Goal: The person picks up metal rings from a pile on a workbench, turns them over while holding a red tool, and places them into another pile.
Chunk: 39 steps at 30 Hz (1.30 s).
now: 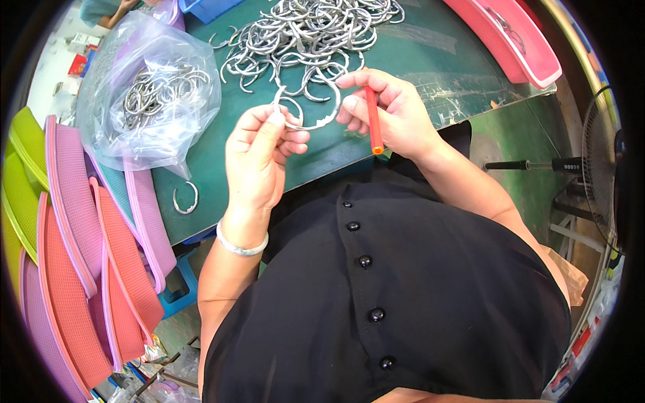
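My left hand point(256, 156) pinches a silver open bangle point(321, 125) between thumb and fingertips, just over the table's near edge. On its right side, the fingertips of my right hand point(401, 115) are at the bangle's rim; I cannot tell whether they press on it. A slim red pencil-like stick point(373, 124) with an orange lower end is held in that hand, lying across the fingers beside the thumb. Beyond both hands spreads a tangled heap of silver open bangles point(302, 37), and a few lie loose at its front.
A clear plastic bag point(201, 114) with more bangles stands at the left of the green table point(457, 74). One bangle point(186, 198) lies alone near the left corner. Stacked coloured baskets point(74, 221) crowd the left. A pink basket point(514, 47) sits far right, above a fan point(598, 161).
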Each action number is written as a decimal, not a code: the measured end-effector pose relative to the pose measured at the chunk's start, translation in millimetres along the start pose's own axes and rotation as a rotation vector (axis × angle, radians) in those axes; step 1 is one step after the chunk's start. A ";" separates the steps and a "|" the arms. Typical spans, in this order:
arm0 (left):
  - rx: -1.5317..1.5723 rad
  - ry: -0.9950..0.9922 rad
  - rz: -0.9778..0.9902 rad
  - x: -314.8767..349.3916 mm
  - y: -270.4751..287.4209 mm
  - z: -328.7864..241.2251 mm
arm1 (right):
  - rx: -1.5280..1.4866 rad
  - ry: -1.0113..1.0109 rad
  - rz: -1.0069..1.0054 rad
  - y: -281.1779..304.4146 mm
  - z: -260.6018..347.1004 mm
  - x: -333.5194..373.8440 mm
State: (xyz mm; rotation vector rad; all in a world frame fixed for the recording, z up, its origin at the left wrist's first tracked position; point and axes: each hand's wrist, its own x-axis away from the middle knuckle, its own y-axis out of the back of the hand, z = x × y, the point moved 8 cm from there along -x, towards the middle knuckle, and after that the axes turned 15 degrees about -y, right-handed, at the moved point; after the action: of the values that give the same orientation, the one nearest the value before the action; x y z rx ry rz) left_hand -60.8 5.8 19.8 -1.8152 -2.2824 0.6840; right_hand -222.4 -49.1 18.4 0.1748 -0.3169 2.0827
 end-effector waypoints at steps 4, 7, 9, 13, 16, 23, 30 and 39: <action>-0.254 -0.505 0.006 -15.0 11.4 -70.1 | 0.036 0.092 -0.036 6.9 1.2 0.7; -0.501 -0.896 -0.092 -24.1 40.9 -137.2 | 0.103 0.198 -0.089 12.9 1.2 0.0; -0.599 -0.986 -0.234 -32.1 61.1 -167.7 | 0.122 0.247 -0.096 14.2 -1.2 -2.1; -1.385 -0.927 -0.340 -62.3 79.3 -184.3 | 0.157 0.283 -0.117 15.8 -9.4 -6.3; -1.851 -1.258 -0.142 -41.1 38.6 -162.8 | 0.184 0.323 -0.153 18.7 -14.3 -8.1; -1.484 -0.573 0.516 -16.0 -21.4 -21.7 | 0.294 0.340 -0.160 15.6 -15.4 -5.3; -1.355 -0.324 0.547 -19.9 -9.7 8.7 | 0.282 0.374 -0.165 16.5 -12.4 -2.7; 0.131 -0.010 0.066 -1.7 -14.2 22.2 | 0.114 0.323 -0.020 -7.4 -7.2 -1.6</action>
State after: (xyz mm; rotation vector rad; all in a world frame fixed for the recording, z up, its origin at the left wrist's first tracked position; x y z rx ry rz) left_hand -81.5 -3.8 6.5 -1.8374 -2.1375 0.8342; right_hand -215.2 -44.7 12.2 -0.0914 -0.0002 2.0698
